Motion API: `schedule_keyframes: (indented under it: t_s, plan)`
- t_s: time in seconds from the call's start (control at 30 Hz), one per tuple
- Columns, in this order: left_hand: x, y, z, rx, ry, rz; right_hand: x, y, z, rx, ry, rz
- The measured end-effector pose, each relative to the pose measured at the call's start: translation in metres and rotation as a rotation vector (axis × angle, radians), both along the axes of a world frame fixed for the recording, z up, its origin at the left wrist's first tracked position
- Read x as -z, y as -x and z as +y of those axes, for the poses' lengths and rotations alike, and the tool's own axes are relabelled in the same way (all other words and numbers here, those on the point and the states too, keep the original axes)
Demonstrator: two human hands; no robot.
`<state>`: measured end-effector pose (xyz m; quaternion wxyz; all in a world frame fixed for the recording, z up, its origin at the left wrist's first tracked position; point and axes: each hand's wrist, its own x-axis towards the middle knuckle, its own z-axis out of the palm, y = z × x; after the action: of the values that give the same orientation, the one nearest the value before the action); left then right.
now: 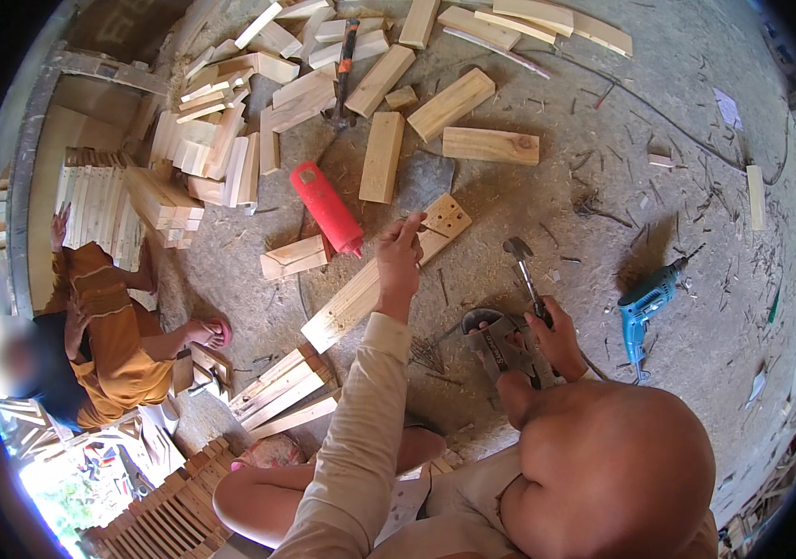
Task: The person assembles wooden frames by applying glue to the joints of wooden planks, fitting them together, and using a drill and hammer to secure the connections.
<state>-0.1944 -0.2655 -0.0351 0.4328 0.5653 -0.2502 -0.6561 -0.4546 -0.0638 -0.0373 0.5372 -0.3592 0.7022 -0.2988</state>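
Note:
A long pale wooden board [347,306] lies slantwise on the floor in front of me, with several dark holes at its far right end. My left hand [400,256] is over that end, its fingers pinched on a thin dark nail [435,230]. I cannot make out whether the nail touches the wood. My right hand [558,334] is wrapped round the handle of a claw hammer [526,270], whose metal head is up, to the right of the board. Close to the board's left side a red squeeze bottle [326,207] lies on its side.
A blue power drill [648,300] lies on the right. Wood blocks [454,104], a second hammer [347,70] and a metal plate [426,180] lie beyond the board. Loose nails litter the floor. At left sits another person [104,321]; stacked slats [170,508] stand lower left.

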Motion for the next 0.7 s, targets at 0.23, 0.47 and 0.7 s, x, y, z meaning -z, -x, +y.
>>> schedule_keyframes:
  t_s: [0.23,0.47,0.7]
  plan:
    - [-0.009,0.022,-0.007,0.128,0.305,-0.680,0.006,0.001,0.002,-0.001,0.018,0.008]
    - [-0.004,0.027,-0.008,0.186,0.475,-0.784,-0.002,0.002,0.001,-0.020,-0.014,0.047]
    - [0.010,0.033,0.002,0.311,0.561,-0.834,-0.006,0.001,-0.001,-0.029,-0.019,0.056]
